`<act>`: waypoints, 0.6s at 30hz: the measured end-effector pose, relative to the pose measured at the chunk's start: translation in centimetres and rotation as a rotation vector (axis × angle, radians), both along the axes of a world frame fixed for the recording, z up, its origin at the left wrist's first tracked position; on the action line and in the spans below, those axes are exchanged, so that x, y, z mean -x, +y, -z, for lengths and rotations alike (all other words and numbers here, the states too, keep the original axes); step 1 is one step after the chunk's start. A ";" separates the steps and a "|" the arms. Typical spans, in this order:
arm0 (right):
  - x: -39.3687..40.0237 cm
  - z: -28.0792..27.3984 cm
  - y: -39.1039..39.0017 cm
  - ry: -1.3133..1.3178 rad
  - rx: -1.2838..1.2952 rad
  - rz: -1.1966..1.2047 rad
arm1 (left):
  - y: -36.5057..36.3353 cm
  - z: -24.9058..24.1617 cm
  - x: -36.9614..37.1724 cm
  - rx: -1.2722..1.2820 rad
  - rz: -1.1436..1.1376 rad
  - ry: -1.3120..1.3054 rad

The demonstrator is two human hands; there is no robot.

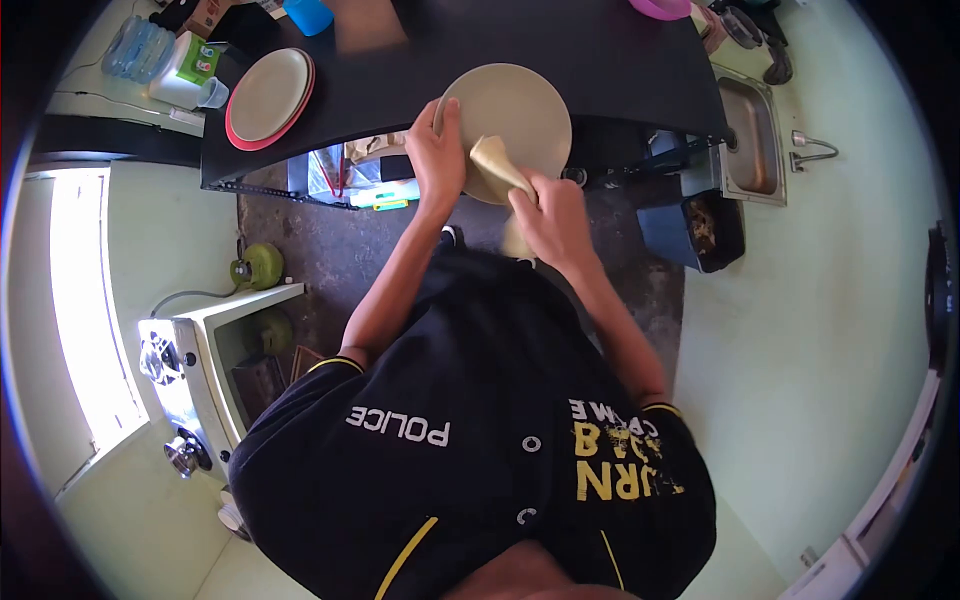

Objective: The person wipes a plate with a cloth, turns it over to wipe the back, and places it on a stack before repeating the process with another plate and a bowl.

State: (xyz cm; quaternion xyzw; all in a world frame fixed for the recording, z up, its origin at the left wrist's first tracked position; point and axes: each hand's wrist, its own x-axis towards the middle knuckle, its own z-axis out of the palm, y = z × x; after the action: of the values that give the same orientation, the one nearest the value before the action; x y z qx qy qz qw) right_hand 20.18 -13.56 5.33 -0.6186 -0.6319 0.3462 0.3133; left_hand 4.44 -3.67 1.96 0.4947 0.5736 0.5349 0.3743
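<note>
A beige plate is held up in front of my body, just over the near edge of the black table. My left hand grips its left rim, with the thumb on the upper face. In my right hand is a bunched pale yellow cloth, its upper part lying against the lower part of the plate. Another end of the cloth hangs blurred beneath the fist.
Stacked plates, beige over red, sit on the black table at left. A blue cup and a pink bowl stand farther back. At right are a steel sink and a dark bin; a gas stove is lower left.
</note>
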 end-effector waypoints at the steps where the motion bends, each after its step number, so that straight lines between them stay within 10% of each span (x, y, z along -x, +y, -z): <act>1: -0.6 0.4 0.2 0.178 0.144 0.052 | -0.5 0.6 -0.8 0.007 0.020 -0.015; 6: -6.6 1.1 -0.7 1.405 0.406 0.391 | -2.7 1.8 -3.8 0.179 0.092 -0.405; 10: -11.0 -3.5 0.2 1.105 0.021 0.447 | -3.3 0.9 -4.7 0.195 0.049 -0.411; 16: -7.0 0.6 7.3 -0.093 -0.567 0.021 | -1.9 0.3 -4.1 0.172 -0.031 -0.169; 18: -4.5 2.3 9.1 -0.009 -0.559 -0.123 | -0.6 0.4 -3.3 0.151 -0.049 -0.138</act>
State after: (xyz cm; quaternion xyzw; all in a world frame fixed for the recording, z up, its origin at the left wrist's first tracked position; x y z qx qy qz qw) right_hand 24.72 -4.50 3.00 -0.4702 -0.7406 0.1740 0.4473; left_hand 7.75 -4.27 1.57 0.4128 0.5971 0.5320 0.4360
